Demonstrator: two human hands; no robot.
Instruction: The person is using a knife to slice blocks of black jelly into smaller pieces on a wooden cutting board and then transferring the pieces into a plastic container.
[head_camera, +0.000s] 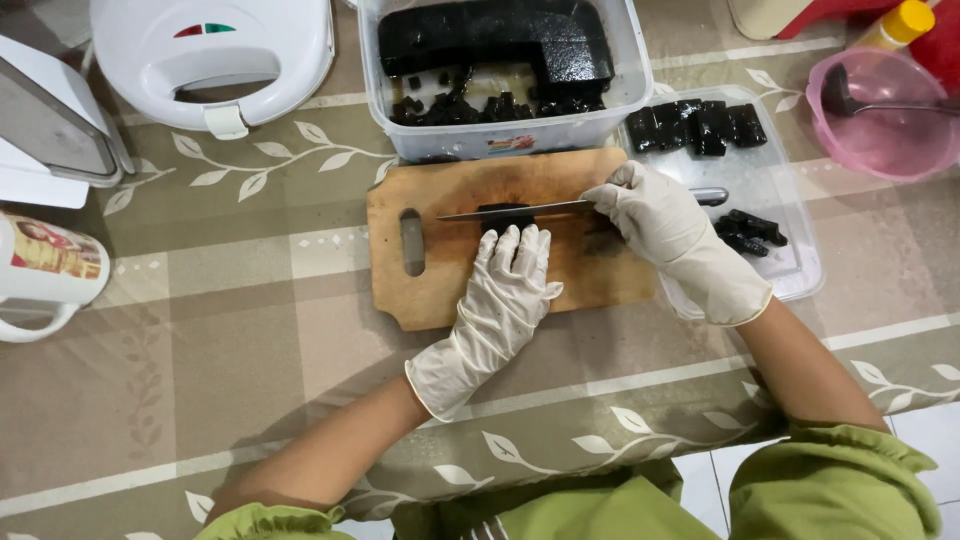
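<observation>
Head view looks straight down on two hands in thin, wrinkled cream gloves at the centre of the frame. Her left hand (505, 290) lies flat, fingers spread and pointing toward the top of the frame, its fingertips pressing on the near side of a small black block of jelly (503, 212) that sits in the middle of the wooden cutting board (440, 285). Closed around a knife handle, the right hand (668, 235) comes in from the right; the knife (515, 211) runs left to right, its slim grey blade lying across the top of the block, so the long axis of the blade crosses just ahead of the left fingertips. The block is directly beyond the left hand and to the left of the right hand, with the left hand nearer. The board is rounded, pale brown, stained dark near the block, with a slot handle at its left end. Above it stands a clear plastic tub (628, 95) holding a large glossy black slab and loose dark cubes. To the right a flat clear lid or tray (790, 190) carries rows of cut black pieces (697, 127). A pink bowl (880, 150) sits upper right, a white sandwich maker (215, 60) upper left, all on a beige leaf-patterned cloth (200, 300).
</observation>
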